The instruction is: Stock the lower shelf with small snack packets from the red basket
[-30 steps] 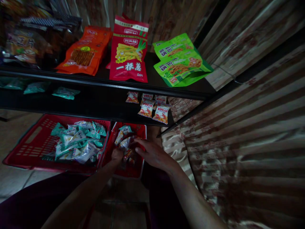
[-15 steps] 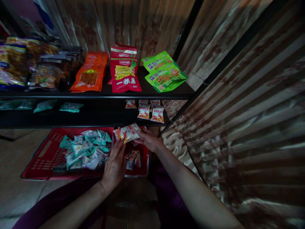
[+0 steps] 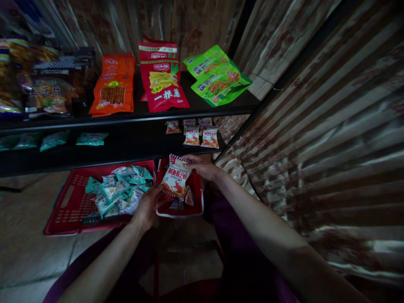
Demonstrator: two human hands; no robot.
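Head: right grip (image 3: 204, 167) pinches a packet (image 3: 175, 179); left grip (image 3: 147, 207), half-spread, touches it.

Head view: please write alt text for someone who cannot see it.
A white-and-orange plastic packet is held between left hand and right hand over a red plastic basket. A wider red basket beside it holds teal-and-white packets; beyond, black shelves carry orange bags, red bags and green bags.
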